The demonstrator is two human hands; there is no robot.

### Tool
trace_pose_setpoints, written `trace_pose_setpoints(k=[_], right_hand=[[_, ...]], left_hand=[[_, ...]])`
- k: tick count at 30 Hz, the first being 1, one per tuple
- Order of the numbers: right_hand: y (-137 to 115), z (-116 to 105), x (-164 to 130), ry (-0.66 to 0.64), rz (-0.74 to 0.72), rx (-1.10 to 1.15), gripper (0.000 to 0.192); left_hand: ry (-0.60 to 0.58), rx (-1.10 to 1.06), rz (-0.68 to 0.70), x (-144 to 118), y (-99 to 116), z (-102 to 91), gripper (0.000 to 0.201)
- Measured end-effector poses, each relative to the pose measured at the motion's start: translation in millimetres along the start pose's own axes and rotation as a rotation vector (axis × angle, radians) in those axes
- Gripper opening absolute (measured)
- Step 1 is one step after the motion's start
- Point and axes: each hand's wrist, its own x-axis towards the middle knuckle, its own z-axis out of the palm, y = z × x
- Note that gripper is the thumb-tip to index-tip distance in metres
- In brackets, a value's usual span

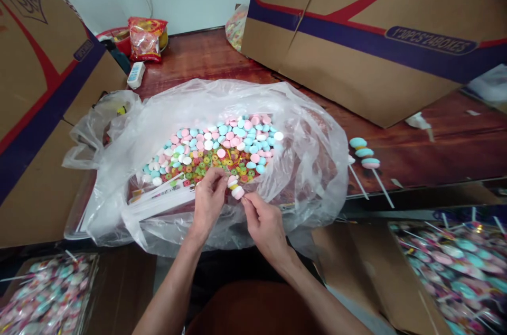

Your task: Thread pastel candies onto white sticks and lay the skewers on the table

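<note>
Left hand: the left hand is pinched shut on the top end of a small candy stack, fingertips right at the upper piece.
Right hand: the right hand has thumb and forefinger closed at the lower end of the same stack, at about 4 o'clock from it. Probably there's a stick in that pinch, but it's too small to make out tbh.
Candy stack: a few pieces in a row, white/pink with a yellow one in between, tilted, held over the near edge of the pile.
Candy pile: loose candies in pastel blue, pink and white, with little coloured rings mixed in along the near side, all sitting in an open clear plastic bag.
Sticks: a bundle of white sticks lies at 9 o'clock from the left hand, inside the bag.
Done one: a finished skewer with two blue pieces and a pink one lies on the wooden table, at 3 o'clock from the bag.
Around: cardboard boxes at 12 to 2 o'clock and 9 o'clock.
</note>
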Motion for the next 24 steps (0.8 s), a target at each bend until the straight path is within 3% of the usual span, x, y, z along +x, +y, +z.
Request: trace_pose_setpoints(k=[5, 12, 18, 21, 24], right_hand=[[-2.8, 2.1, 2.9, -0.004, -0.014, -0.05, 0.024], [-9.9, 6.2, 13.3, -0.02, 0.024, -0.035, 0.023], [-3.9, 6.7, 24.7, -0.022, 0.16, 0.063, 0.025], [3.9, 1.7, 24.2, -0.011, 0.228, 0.117, 0.026], [9.2, -2.2, 20.6, -0.003, 0.263, 0.142, 0.027]], left_hand=[[0.019, -0.223, -0.141, -6.7, -0.4, 5.2, 0.016], [-0.016, 0.064, -0.006, -10.0, -2.1, 2.7, 0.012], [-0.032, 0.1, 0.047, 5.6, 5.3, 1.5, 0.014], [0.076, 0.29, 0.092, 23.3, 15.0, -1.7, 0.02], [0.208, 0.697, 0.25, 46.6, 21.7, -9.7, 0.028]])
